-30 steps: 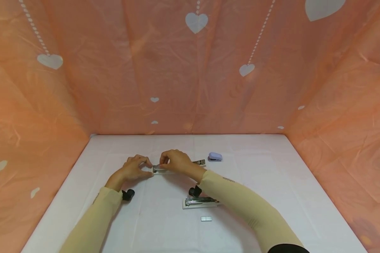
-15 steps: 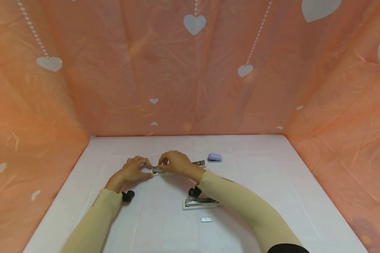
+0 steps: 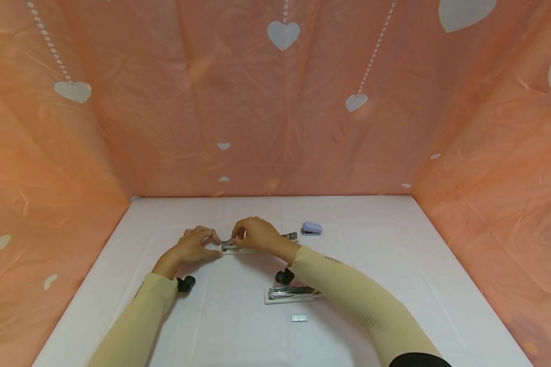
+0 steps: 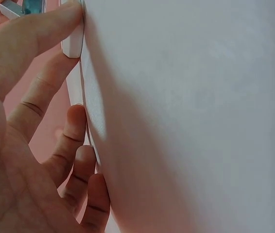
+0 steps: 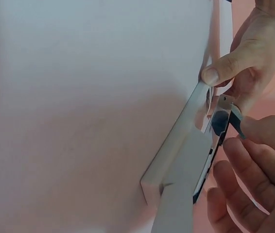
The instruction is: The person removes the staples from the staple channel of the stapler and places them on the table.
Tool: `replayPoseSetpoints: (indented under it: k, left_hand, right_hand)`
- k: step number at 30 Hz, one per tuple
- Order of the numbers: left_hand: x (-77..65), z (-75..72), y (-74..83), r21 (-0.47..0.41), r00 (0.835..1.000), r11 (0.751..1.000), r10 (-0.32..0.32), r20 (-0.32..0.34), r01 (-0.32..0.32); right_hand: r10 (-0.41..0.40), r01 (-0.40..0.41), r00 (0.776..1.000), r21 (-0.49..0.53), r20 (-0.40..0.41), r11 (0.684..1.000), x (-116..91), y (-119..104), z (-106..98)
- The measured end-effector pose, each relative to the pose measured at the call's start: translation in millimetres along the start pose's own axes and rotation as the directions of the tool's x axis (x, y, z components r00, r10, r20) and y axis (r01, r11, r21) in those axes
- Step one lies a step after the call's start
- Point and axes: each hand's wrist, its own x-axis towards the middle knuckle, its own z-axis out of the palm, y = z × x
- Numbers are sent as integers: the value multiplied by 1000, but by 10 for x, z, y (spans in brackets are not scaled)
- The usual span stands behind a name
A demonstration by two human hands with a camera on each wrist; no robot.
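Observation:
A white stapler [image 3: 231, 250] lies opened on the table, its long body passing behind my right hand. My left hand [image 3: 190, 248] grips the near-left end of its base [image 4: 73, 48] between thumb and index finger; the other fingers bend loosely near the tabletop in the left wrist view. Between thumb and index finger, my right hand [image 3: 257, 234] pinches a small strip of staples [image 5: 236, 121]. That strip tilts right at the end of the metal magazine [image 5: 221, 119]. The base's pale side [image 5: 176, 145] faces the right wrist camera.
Closer to me lies a second white stapler [image 3: 290, 294] with a silver magazine, its right end by the right sleeve. In front of it sits another strip of staples [image 3: 299, 318]. A small lavender stapler [image 3: 311, 228] stands farther back. Orange cloth walls surround the white table [image 3: 372, 244].
Both hands keep their places at the stapler. My right hand and forearm have shifted very slightly to the right since half a second ago.

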Motion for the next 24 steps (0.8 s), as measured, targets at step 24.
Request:
replayPoseSetpoints:
  k: [24]
  left_hand:
    - [-10,-4,32,11,1000,1000,7,0,-7]
  right_hand:
    - [-107,105,994,87,19,991,-192,100,-103]
